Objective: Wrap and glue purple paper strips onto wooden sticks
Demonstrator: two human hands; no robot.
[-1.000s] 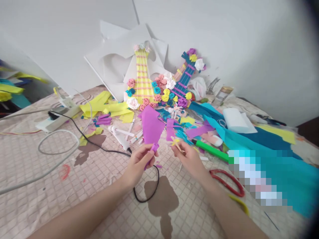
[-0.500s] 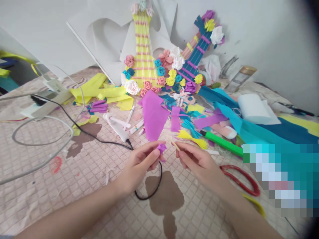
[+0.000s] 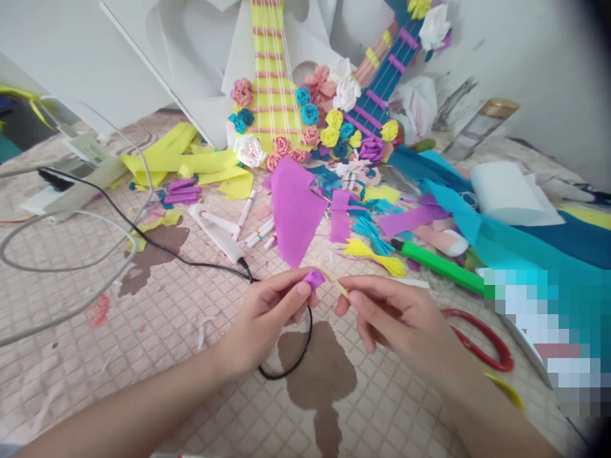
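Note:
My left hand (image 3: 267,315) pinches a small rolled purple paper strip (image 3: 314,279) between thumb and fingers. My right hand (image 3: 396,318) holds a thin wooden stick (image 3: 334,280) whose tip touches the purple roll. Both hands hover just above the tiled mat, close together. A large purple paper piece (image 3: 293,213) lies just beyond them. Further back stand a yellow paper guitar (image 3: 270,95) and a blue paper guitar (image 3: 377,95), both trimmed with paper roses.
A white glue gun (image 3: 214,230) with a black cord (image 3: 157,245) lies at left centre, with pens beside it. Green marker (image 3: 442,267), red scissors (image 3: 482,346), yellow paper strips (image 3: 191,166), teal paper sheets (image 3: 525,248), white foam block (image 3: 508,194) and a power strip (image 3: 71,194) surround the hands.
The view has tilted down and moved nearer to the table. My hands have come together, and the stick's tip now meets the purple roll.

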